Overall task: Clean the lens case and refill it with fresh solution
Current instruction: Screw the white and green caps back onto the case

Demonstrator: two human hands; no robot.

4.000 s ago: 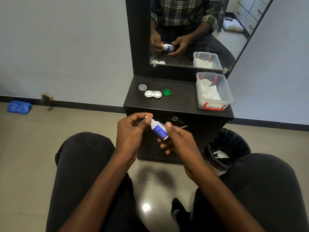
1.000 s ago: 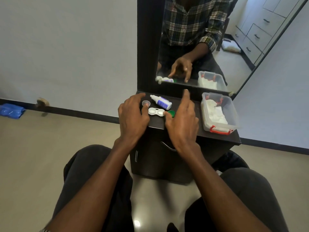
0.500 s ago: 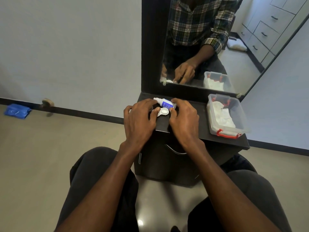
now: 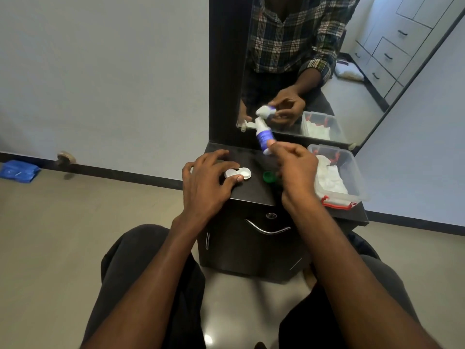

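Pinching the solution bottle [image 4: 263,136], the right hand [image 4: 297,170] lifts it; the left hand [image 4: 203,180], fingers spread, touches the lens case [image 4: 237,173] beside it.

Dark cabinet [image 4: 254,248] before me, tall mirror [image 4: 327,71] above it, pale wall [image 4: 100,71] to its left, beige glossy floor [image 4: 50,235] below, white drawers [image 4: 392,54] reflected.
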